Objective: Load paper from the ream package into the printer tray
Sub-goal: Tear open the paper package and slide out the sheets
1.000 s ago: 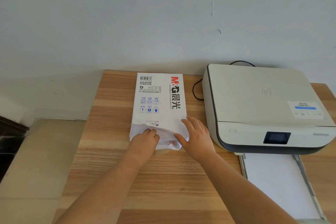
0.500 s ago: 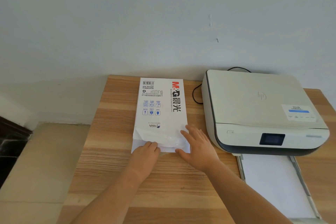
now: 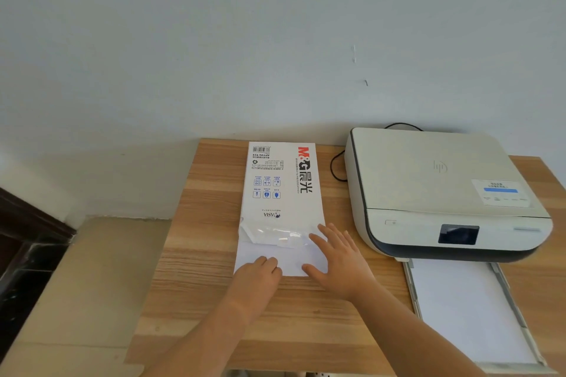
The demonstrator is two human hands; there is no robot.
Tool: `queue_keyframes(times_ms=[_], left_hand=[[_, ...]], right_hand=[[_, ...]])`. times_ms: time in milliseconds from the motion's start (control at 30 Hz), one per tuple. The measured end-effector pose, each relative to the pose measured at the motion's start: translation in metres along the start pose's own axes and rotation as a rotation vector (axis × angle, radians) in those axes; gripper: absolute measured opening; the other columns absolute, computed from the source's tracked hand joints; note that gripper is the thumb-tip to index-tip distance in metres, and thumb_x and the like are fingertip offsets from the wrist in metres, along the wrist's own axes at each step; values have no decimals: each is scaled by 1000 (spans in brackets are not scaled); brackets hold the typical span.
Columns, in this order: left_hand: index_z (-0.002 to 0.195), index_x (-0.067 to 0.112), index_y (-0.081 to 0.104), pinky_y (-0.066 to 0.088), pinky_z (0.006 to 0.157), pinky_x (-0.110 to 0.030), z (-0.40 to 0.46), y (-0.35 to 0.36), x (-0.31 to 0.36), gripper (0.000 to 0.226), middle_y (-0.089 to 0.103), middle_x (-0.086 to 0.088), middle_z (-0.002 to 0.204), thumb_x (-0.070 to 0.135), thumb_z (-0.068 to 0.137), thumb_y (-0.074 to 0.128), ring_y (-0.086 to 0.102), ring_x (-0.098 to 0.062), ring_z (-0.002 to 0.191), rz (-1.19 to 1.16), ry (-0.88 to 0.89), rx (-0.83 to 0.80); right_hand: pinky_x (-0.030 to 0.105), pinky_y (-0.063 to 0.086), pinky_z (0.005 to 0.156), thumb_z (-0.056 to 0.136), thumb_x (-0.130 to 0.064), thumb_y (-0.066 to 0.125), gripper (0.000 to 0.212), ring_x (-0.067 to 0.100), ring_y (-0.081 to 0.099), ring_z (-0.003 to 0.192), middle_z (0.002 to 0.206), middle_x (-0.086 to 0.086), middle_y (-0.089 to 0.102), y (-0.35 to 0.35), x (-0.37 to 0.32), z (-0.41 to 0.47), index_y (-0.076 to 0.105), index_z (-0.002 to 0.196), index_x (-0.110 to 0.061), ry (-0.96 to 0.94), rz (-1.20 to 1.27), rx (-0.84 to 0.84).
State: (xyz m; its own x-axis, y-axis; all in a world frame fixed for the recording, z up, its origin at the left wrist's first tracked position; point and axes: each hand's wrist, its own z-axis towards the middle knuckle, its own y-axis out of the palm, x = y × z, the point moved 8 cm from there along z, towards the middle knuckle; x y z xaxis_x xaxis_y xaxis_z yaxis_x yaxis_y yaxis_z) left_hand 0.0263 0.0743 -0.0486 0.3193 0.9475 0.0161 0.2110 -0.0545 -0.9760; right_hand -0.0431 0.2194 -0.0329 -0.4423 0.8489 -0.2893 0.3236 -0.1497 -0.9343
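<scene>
Left hand (image 3: pixel 255 277) curled, pinching paper (image 3: pixel 275 257) protruding from ream (image 3: pixel 281 193). Right hand (image 3: pixel 338 259) flat, fingers spread on ream's open end. Tray (image 3: pixel 412 291) right of ream holds sheets.

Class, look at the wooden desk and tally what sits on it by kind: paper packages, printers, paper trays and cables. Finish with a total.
White printed paper ream package: 1
Cream flat-topped printer: 1
Pulled-out grey paper tray holding white sheets: 1
Black looped cable: 1
Total: 4
</scene>
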Motion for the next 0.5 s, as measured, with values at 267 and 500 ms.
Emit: queue_keyframes(times_ms=[267,500], left_hand=[[54,23,57,27,36,-21,-24,-1,11,42,50,7,60,6,24,81,48,-10,50,-11,10,23],[55,25,58,29,37,-20,-36,-3,17,41,51,9,60,8,26,81,47,-7,51,-20,23,28]], right_hand=[[40,23,116,87,-68,40,72,14,8,147,159,-10,14,14,6,-27,23,148,-35,163,178,-88],[30,45,90,92,-48,52,64,19,51,114,135,3,50,34,20,-36,31,145,-19,511,592,-113]])
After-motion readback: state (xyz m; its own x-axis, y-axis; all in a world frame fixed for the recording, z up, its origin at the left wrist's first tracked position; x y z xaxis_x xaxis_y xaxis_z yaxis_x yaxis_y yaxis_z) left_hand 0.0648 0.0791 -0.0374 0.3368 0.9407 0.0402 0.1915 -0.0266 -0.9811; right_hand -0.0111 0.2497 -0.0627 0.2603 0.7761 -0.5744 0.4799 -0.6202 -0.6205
